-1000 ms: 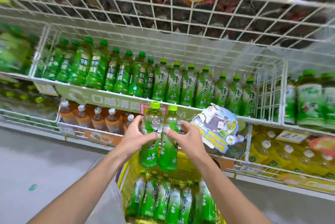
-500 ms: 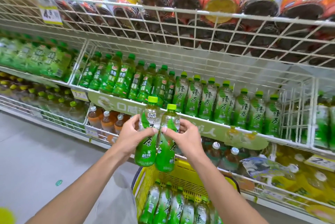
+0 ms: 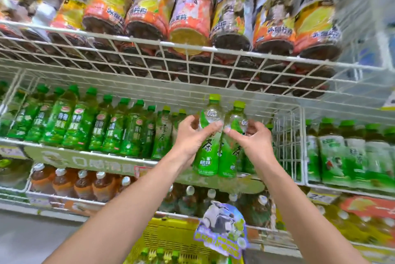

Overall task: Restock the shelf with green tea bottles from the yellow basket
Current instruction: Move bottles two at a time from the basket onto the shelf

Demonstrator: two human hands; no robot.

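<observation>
I hold two green tea bottles upright, side by side, in front of the middle wire shelf (image 3: 119, 155). My left hand (image 3: 190, 136) grips the left bottle (image 3: 207, 150) and my right hand (image 3: 252, 138) grips the right bottle (image 3: 232, 157). Both have light green caps and green labels. Their bases hang just above the shelf's front edge, in front of the row of green tea bottles (image 3: 162, 135). The yellow basket (image 3: 171, 236) stands below my arms at the bottom, with several green caps showing inside.
A white wire shelf (image 3: 192, 49) of orange-labelled iced tea bottles hangs close overhead. Darker green bottles (image 3: 72, 126) fill the shelf's left part. A wire divider (image 3: 286, 146) stands just right of my hands. Brown tea bottles (image 3: 83, 184) sit below. A blue promo tag (image 3: 222, 231) sticks out.
Both hands have lifted the two bottles up and forward, from above the basket to the front of the middle shelf. My view has tilted upward, showing more of the top shelf.
</observation>
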